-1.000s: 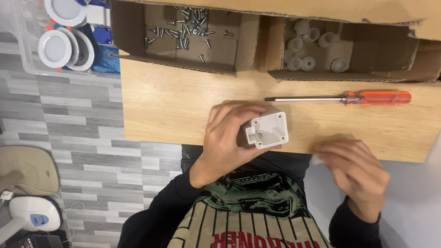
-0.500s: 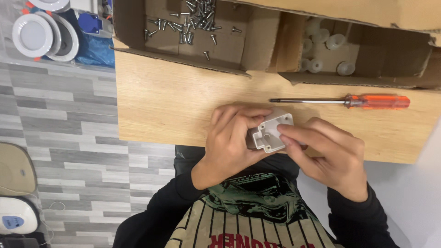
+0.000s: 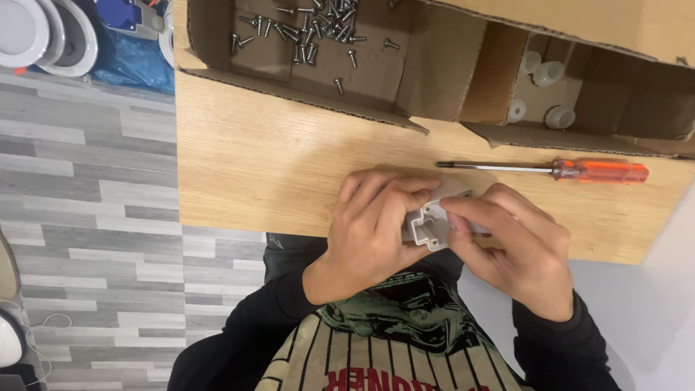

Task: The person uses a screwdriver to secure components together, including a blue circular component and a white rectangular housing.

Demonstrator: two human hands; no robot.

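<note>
Wooden tabletop (image 3: pixel 275 166) carries a cardboard box (image 3: pixel 434 65) of screws (image 3: pixel 311 29) and an orange screwdriver (image 3: pixel 579 171). Near the table's front edge, the left hand (image 3: pixel 373 232) and right hand (image 3: pixel 517 242) both clamp a small grey plastic part (image 3: pixel 434 221) between their fingers.

- Looks like a small home workshop or hand-assembly spot, not a factory line.
- Plain wooden surface (image 3: pixel 289 174) with an open cardboard box (image 3: pixel 405 80) split into compartments: loose screws (image 3: pixel 311 32) piled in one, little white plastic caps (image 3: pixel 548 72) in the next.
- An orange-handled screwdriver (image 3: pixel 557 169) lies on the wood right by the box.
- Floor is grey plank-pattern laminate (image 3: pixel 87 188), pretty homey.
- Round white light fittings (image 3: pixel 43 36) stacked on the floor next to a blue plastic bag (image 3: pixel 134 58), so parts stock just sits around the bench.
</note>
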